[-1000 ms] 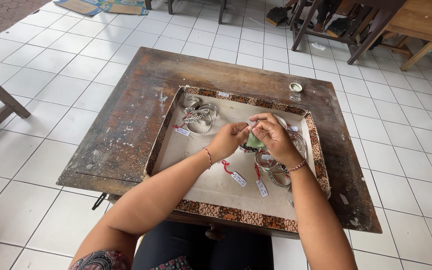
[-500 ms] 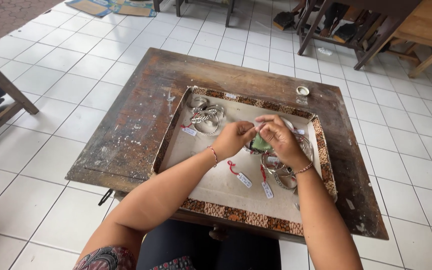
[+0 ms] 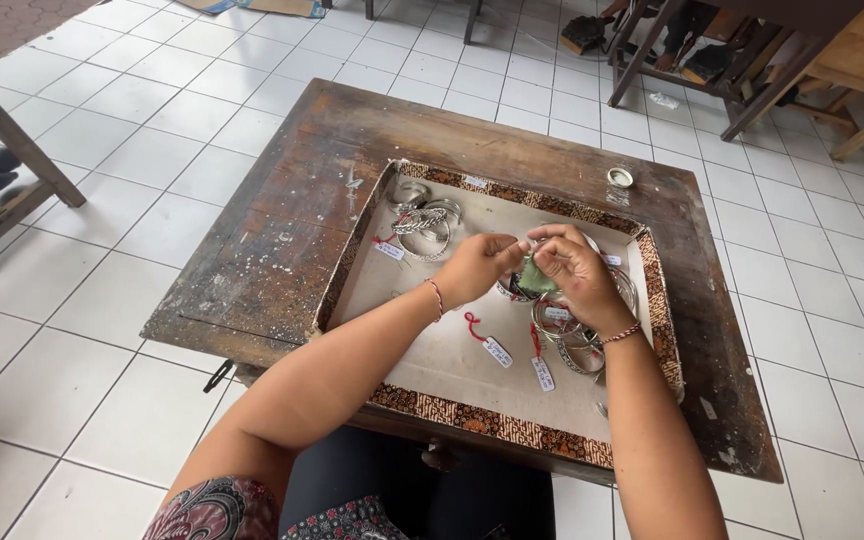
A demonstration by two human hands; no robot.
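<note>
Both arms reach forward over the tray (image 3: 492,425), and the left hand (image 3: 477,268) and right hand (image 3: 574,275) meet above its middle. Their fingers pinch one silver bangle (image 3: 515,291) and a small green cloth (image 3: 537,279) between them. More bangles (image 3: 422,222) lie in the tray's far left corner.

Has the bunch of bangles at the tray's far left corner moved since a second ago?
No. The bangles sit in the same corner of the tray; only the camera shifted.

A worn dark wooden table (image 3: 282,240) on white floor tiles (image 3: 132,130) is occupied by a shallow patterned-rim tray (image 3: 492,425) and a small round lid (image 3: 620,177).
</note>
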